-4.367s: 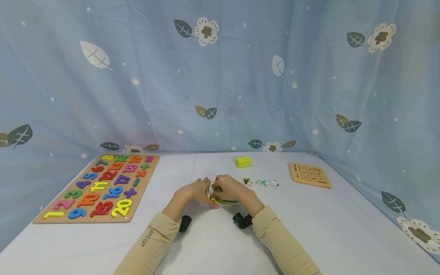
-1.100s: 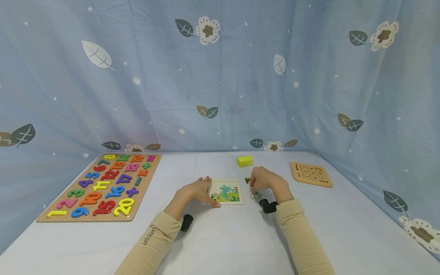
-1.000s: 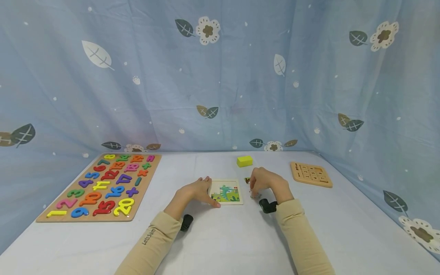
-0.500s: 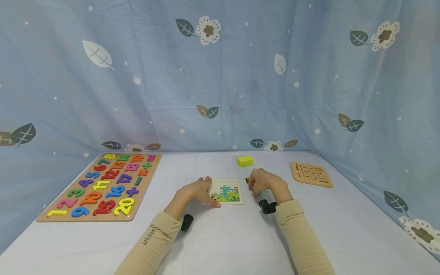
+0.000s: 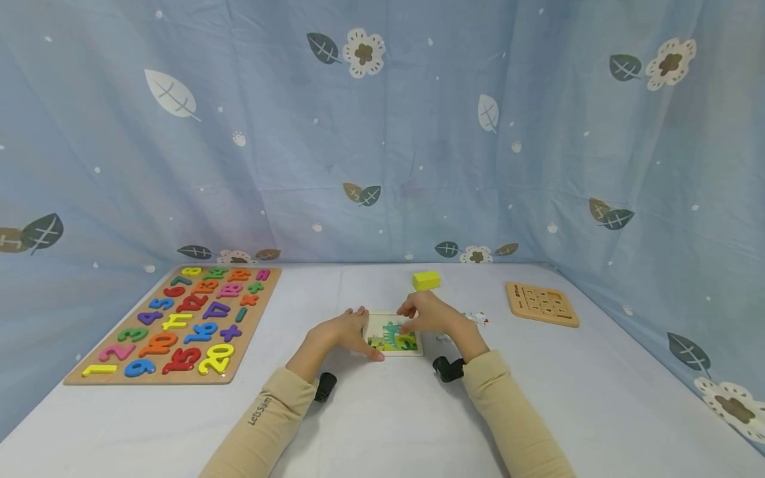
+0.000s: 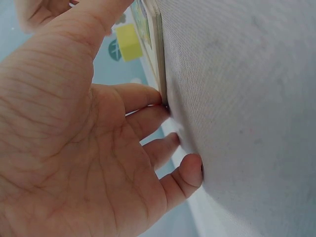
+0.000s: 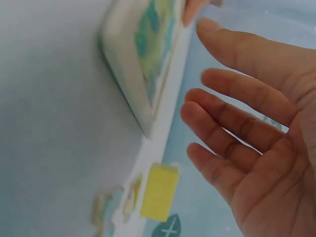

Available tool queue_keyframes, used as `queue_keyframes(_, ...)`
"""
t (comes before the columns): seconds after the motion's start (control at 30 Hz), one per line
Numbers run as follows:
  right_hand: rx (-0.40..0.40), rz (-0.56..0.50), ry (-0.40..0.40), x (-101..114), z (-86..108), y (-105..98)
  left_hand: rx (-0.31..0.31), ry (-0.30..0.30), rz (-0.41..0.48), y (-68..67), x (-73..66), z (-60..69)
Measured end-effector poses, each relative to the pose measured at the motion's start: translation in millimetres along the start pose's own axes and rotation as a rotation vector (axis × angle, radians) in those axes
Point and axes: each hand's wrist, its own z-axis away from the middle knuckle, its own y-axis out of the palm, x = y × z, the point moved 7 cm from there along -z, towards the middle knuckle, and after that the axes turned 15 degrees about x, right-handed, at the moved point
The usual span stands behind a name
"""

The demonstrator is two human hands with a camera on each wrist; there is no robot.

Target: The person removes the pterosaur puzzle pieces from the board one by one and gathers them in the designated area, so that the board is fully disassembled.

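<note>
Blue curtain (image 5: 263,133) backs the white table (image 5: 382,425), where a dinosaur puzzle (image 5: 376,326) lies. Left grip (image 5: 342,332), spread, touches its edge; right grip (image 5: 431,313), loosely parted, empty, hides its far corner. Loose pieces (image 5: 476,318), 1 yellow block (image 5: 426,280), a number board (image 5: 246,330) and tile board (image 5: 542,304) lie around.

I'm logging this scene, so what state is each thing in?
Dinosaur puzzle, flat; completeness unclear
Left hand, touching the puzzle's left side
Right hand, empty, above the puzzle
Loose pieces, scattered to the puzzle's right
Number board, flat, no visible gaps
Yellow block, lying beyond the puzzle
Sliding puzzle, flat, gap showing
</note>
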Motion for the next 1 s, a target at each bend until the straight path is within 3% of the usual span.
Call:
queue_keyframes(0.23,0.010,-0.014,0.031,8,-7.5,11,0.009,-0.003,-0.002,0.8,1.5,-2.8)
queue_keyframes(0.8,0.086,0.078,-0.033,19,-13.2,23,0.014,0.001,0.004,1.4,1.1,-2.3)
queue_keyframes(1.0,0.096,0.062,-0.030,21,-11.5,23,0.005,0.008,0.009,1.4,2.4,-2.8)
